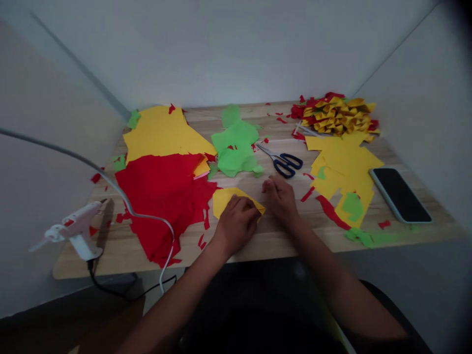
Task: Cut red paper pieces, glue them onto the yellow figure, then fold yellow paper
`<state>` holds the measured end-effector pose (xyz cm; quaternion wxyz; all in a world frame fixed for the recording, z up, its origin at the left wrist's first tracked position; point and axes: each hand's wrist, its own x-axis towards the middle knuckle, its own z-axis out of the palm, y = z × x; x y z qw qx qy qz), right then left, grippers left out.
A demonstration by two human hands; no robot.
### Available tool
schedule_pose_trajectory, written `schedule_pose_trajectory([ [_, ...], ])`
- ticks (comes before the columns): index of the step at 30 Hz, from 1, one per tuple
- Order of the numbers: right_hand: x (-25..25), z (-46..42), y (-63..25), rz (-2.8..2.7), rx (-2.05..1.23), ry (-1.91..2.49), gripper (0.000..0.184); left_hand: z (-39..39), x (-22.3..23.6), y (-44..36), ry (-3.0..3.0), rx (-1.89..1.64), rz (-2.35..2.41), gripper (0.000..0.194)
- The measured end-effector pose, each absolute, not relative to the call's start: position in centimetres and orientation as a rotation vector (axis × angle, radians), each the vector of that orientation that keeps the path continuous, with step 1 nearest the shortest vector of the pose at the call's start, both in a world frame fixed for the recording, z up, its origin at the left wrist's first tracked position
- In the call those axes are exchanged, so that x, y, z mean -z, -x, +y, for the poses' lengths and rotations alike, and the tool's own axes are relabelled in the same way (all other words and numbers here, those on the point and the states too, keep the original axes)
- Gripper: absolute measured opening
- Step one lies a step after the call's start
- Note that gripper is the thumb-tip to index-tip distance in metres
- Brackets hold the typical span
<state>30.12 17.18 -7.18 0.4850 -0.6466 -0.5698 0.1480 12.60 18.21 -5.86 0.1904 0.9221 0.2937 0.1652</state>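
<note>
My left hand [239,222] lies over a small piece of yellow paper [222,200], its fingers curled and pressed together on the paper's right side. The paper tapers to a point at the right, with what looks like a folded edge there. Just to the right, my right hand [280,197] is closed in a fist with the thumb on top, apart from the paper. Whether anything is inside that fist is hidden. Beyond it lie scissors [282,161] with dark blue handles, blades pointing to the back left.
Red sheets [158,196] and a yellow sheet [165,135] lie left, green paper [238,147] behind. A white glue gun [77,228] stands front left; a cable [129,204] crosses there. Right are yellow cutouts [341,160], a phone [400,195] and a ruffled red-yellow paper bundle [341,117].
</note>
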Motion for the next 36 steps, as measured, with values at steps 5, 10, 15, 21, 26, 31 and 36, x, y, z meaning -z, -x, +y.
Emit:
schedule_pose_trajectory([
  [5, 8.3, 17.9, -29.4, -1.607, -0.376, 1.725, 0.008, 18.4, 5.9, -12.0, -2.619, -0.525, 1.043, 0.039],
  [10, 7.9, 17.8, -29.1, -1.762, -0.375, 1.820, 0.019, 17.5, 6.6, -11.8, -2.583, -0.473, 1.168, 0.043],
  [15, 7.1, 18.9, -28.0, -1.792, -0.353, 2.027, 0.019, 17.3, 6.8, -11.7, -2.586, -0.474, 1.153, 0.038],
  [21, 6.7, 21.7, -26.8, -1.824, -0.296, 2.118, 0.021, 17.5, 6.7, -11.6, -2.604, -0.448, 1.172, 0.031],
  [26, 7.1, 20.1, -27.2, -1.828, -0.225, 2.061, 0.018, 17.3, 6.5, -11.8, -2.579, -0.445, 1.215, 0.021],
  [31, 8.0, 14.6, -29.1, -1.886, -0.154, 1.982, 0.025, 17.3, 6.3, -11.7, -2.526, -0.470, 1.192, 0.023],
  [36, 8.3, 13.0, -29.9, -1.868, -0.196, 1.970, 0.027, 17.3, 6.5, -11.7, -2.547, -0.486, 1.163, 0.028],
])
